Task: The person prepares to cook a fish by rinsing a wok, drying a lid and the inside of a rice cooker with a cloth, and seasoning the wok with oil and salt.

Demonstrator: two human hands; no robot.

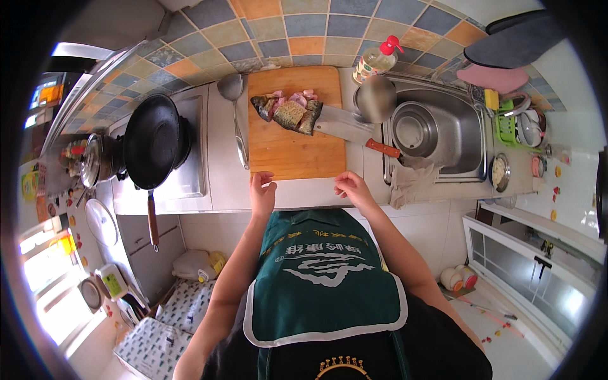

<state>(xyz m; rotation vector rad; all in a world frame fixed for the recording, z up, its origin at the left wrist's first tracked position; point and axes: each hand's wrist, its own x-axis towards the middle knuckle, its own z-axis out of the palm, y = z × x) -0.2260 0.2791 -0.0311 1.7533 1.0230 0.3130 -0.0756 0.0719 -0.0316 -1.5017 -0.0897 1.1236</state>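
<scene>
Before me on the counter lies a wooden cutting board (297, 156). On it rests a fish cut into chunks (290, 115), its dark head pointing left and pink flesh showing at the back. A cleaver (349, 126) lies flat, its blade beside the tail-side chunk and its wooden handle reaching past the board's right edge. My left hand (262, 192) is at the board's near left corner, fingers loosely curled and holding nothing. By the near right corner hovers my right hand (354, 190), also empty, with fingers bent; whether either hand touches the board is unclear.
A metal spatula (235, 109) lies left of the board, beside a black wok (152, 142) on the stove. To the right are a pump bottle (375, 61), a steel sink (456, 128) with a metal bowl (413, 128), and a cloth (413, 183) over its front edge.
</scene>
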